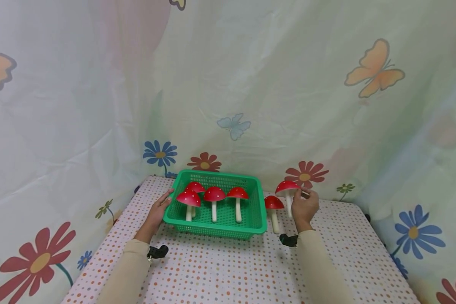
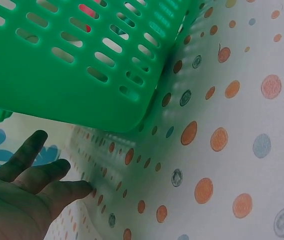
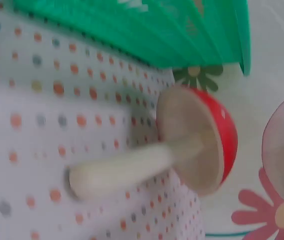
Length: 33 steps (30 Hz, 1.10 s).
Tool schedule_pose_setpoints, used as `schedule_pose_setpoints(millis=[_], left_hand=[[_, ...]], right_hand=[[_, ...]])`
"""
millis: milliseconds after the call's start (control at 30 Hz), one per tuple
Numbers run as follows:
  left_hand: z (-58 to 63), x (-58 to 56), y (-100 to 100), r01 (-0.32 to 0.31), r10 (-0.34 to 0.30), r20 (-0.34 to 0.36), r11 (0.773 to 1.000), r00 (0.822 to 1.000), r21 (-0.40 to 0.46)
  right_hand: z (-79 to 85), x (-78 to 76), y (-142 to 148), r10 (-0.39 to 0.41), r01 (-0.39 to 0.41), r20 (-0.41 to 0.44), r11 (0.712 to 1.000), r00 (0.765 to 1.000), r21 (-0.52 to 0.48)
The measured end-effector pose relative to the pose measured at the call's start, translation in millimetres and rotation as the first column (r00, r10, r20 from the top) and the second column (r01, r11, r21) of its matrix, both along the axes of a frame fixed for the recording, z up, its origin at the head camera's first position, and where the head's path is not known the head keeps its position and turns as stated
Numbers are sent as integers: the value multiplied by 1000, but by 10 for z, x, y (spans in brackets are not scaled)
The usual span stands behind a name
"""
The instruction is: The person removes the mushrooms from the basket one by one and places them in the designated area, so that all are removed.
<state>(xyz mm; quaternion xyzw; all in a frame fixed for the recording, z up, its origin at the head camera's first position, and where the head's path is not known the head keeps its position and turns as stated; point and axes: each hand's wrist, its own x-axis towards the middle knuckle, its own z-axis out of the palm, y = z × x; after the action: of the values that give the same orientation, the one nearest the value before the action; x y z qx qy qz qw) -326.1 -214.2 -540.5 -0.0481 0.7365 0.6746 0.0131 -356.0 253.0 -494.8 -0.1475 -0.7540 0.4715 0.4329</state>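
My right hand (image 1: 305, 207) holds a toy mushroom (image 1: 287, 185) with a red, white-dotted cap and pale stem, above the table. Its fingers are by the cap's right side; the exact grip is hard to make out. Just left of it, a second mushroom (image 1: 274, 202) is on the table beside a green plastic basket (image 1: 220, 230); the right wrist view shows this mushroom (image 3: 131, 165) blurred, pale underside visible. Several more red mushrooms (image 1: 214, 194) are inside the basket. My left hand (image 1: 158, 213) is at the basket's left side, fingers extended (image 2: 56, 192); whether they touch it is unclear.
A dotted cloth (image 1: 228, 270) covers the table. Behind and at both sides hangs a pale curtain (image 1: 270, 105) printed with flowers and butterflies, close to the basket's far edge. Black wrist straps (image 1: 157, 252) sit on both forearms.
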Motion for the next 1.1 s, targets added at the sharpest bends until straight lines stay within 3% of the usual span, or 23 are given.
schedule_pose_setpoints(millis=[367, 667, 1100], left_hand=[[-14, -6, -1, -1, 1, -3, 1000, 1000, -16], [-19, -34, 10, 3, -3, -10, 1000, 1000, -16], [-32, -22, 9, -12, 12, -6, 1000, 1000, -7]], right_hand=[[-172, -49, 384, -56, 63, 186, 998, 981, -30], [-351, -66, 491, -50, 86, 273, 989, 961, -124], [-501, -115, 408, -45, 117, 258, 956, 965, -270]])
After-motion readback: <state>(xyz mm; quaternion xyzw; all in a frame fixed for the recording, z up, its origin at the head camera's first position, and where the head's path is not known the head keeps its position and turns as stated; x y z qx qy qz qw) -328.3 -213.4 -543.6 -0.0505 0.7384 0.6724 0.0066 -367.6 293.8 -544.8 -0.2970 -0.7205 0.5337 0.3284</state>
